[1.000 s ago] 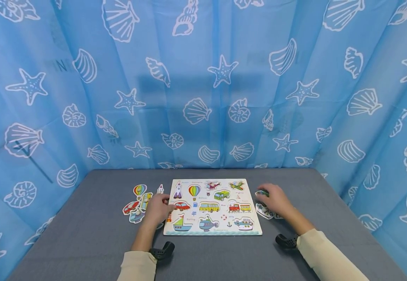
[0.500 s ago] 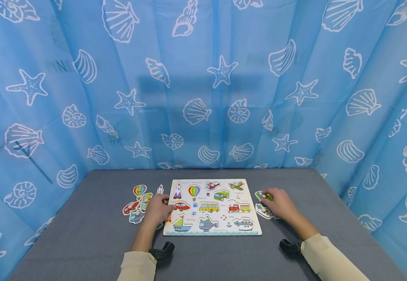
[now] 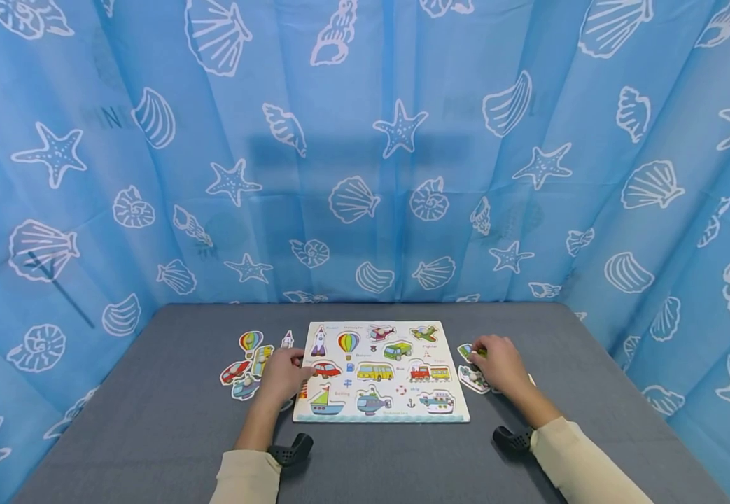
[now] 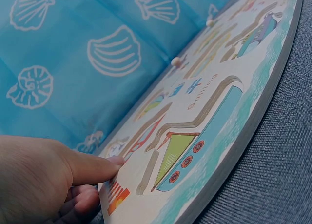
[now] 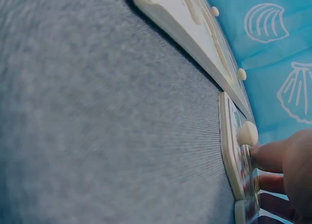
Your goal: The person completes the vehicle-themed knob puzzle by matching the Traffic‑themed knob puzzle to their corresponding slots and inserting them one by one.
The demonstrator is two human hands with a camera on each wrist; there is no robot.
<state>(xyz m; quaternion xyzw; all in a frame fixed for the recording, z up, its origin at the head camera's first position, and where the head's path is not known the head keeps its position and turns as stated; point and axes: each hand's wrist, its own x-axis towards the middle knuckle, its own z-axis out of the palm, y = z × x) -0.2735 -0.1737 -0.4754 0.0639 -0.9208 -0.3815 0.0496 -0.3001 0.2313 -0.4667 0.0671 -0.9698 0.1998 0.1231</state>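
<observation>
A white wooden puzzle board with vehicle pictures lies in the middle of the table. My left hand grips its left edge, thumb on top and the other fingers curled at the side. Right of the board, my right hand pinches a small green truck piece, largely covered by the fingers. Just in front of it lies a ship piece, whose pale knob shows in the right wrist view. Further pieces are partly hidden under that hand.
Left of the board lie loose pieces: a balloon, a red car, a yellow bus, a submarine and a rocket. A helicopter and a plane sit in the board. A blue shell-patterned curtain hangs behind.
My right hand has reached down onto the green truck piece, shifted a little right, then slightly back left. The left hand and the board have stayed put.
</observation>
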